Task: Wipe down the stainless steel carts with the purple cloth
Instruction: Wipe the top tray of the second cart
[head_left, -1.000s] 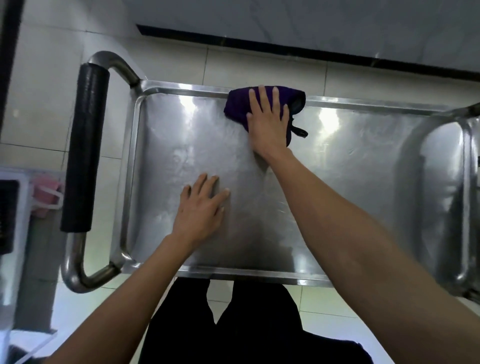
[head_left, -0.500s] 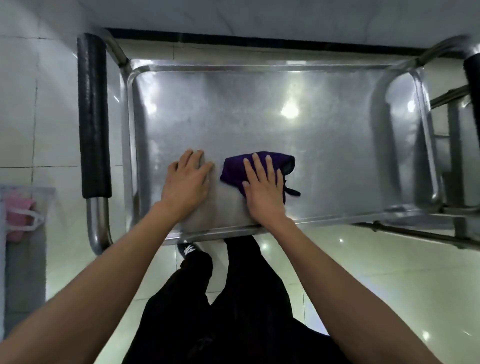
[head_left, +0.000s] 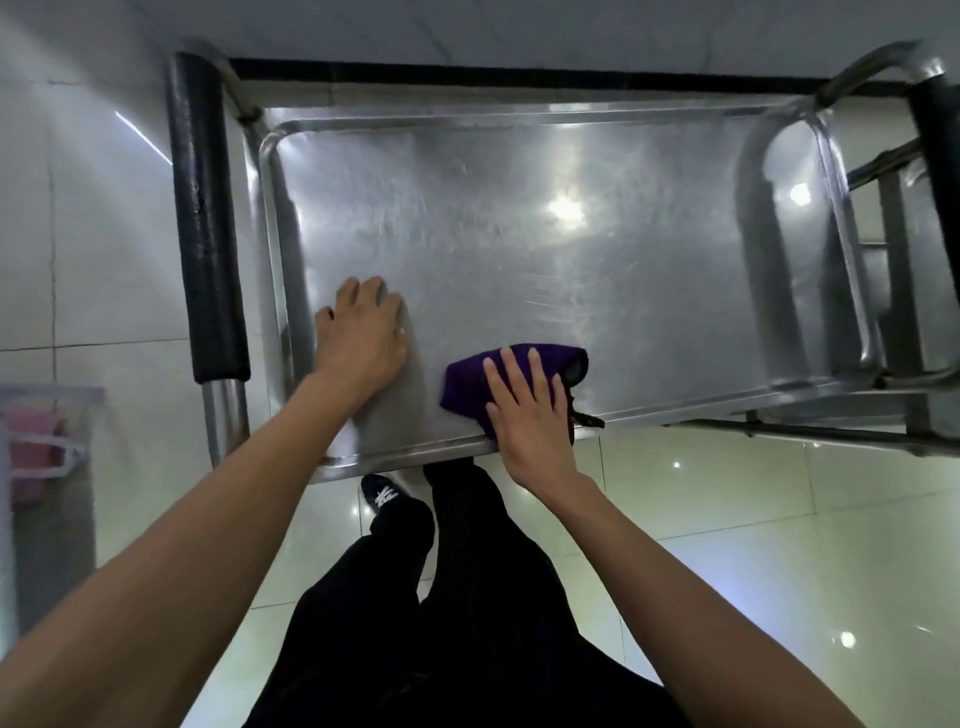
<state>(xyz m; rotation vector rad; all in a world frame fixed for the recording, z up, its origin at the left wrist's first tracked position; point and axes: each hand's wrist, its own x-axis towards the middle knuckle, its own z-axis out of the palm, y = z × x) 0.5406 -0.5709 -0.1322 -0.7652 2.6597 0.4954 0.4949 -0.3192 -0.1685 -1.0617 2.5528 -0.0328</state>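
Wiping the steel cart (head_left: 519, 249)
Right hand (head_left: 530, 415), fingers flat, presses the purple cloth (head_left: 467, 384); left hand (head_left: 361, 338) rests flat just beside it

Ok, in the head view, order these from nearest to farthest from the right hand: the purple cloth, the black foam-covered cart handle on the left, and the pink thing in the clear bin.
1. Purple cloth: directly under the right hand, near the cart's front edge.
2. Black foam-covered cart handle: left end of the cart.
3. Pink item: far left, in the clear bin on the floor.

Bunched purple cloth (head_left: 470, 387) on steel cart (head_left: 519, 249)
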